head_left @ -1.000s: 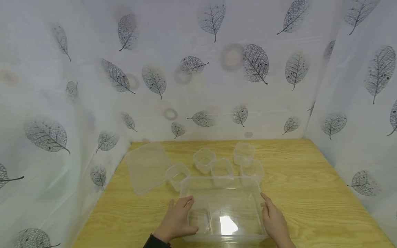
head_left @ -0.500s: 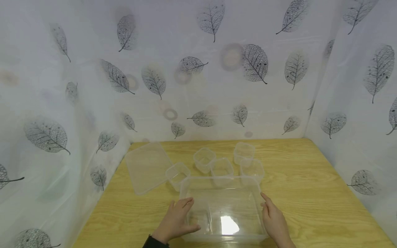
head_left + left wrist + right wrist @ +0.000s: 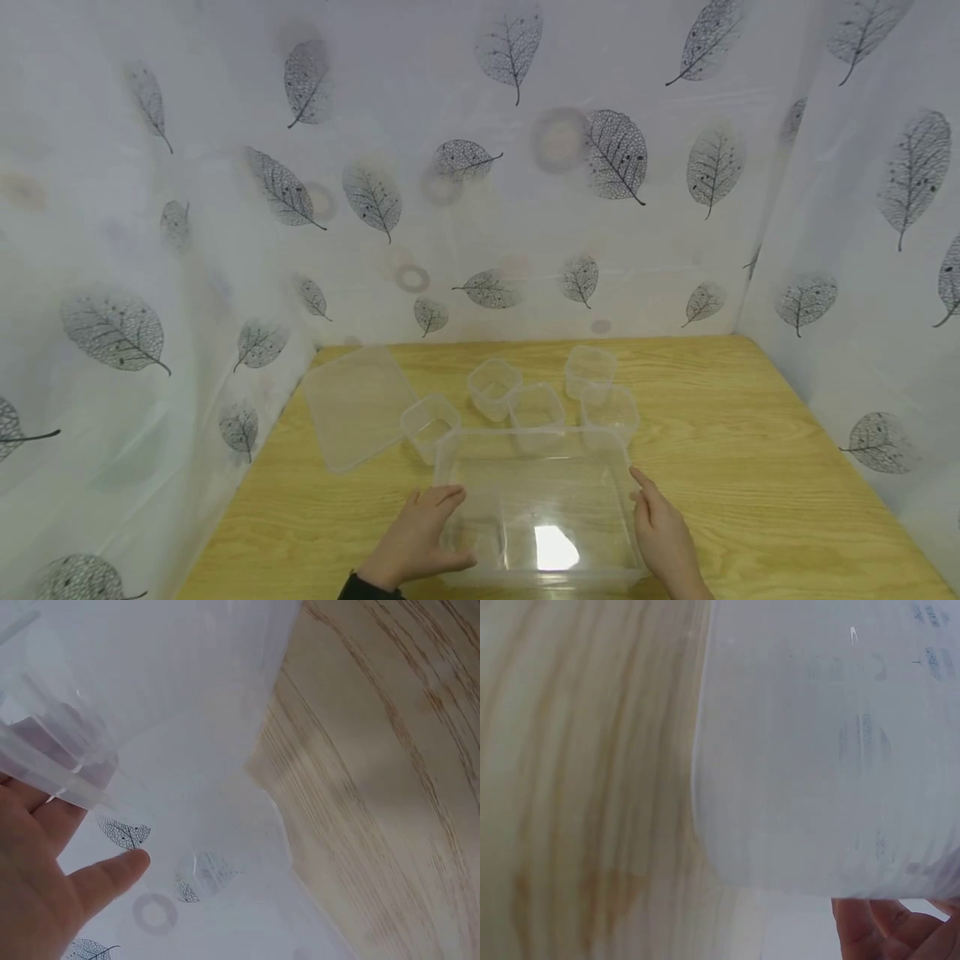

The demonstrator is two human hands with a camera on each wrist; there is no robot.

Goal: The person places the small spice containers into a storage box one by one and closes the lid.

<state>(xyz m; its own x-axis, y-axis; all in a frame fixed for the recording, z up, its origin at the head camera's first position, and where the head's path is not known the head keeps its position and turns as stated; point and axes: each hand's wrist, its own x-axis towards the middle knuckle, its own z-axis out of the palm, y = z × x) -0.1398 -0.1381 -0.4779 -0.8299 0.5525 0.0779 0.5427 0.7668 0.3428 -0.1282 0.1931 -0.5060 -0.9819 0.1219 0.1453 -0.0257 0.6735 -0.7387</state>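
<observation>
In the head view a large clear plastic box [image 3: 566,508] lies on the wood-grain table at the near middle. A faint squarish clear shape shows within its left end. My left hand [image 3: 416,533] is at the box's left side, thumb and fingers spread apart. From the left wrist, the fingers [image 3: 56,825] pass behind a clear rim while the straight thumb [image 3: 112,881] stands apart. My right hand [image 3: 666,533] holds the box's right side, index finger along the wall. In the right wrist view its bent fingers [image 3: 885,926] show below the box wall [image 3: 817,772].
Beyond the box stand several small clear containers, among them one at the left [image 3: 431,427], one in the middle [image 3: 495,388] and one at the back right [image 3: 590,372]. A flat clear lid [image 3: 358,408] lies back left. Leaf-print sheeting [image 3: 517,217] encloses the table.
My left hand has shifted slightly left and toward me, and the faint shape in the box's left end shifts a little with it. The right hand and the box keep nearly the same place.
</observation>
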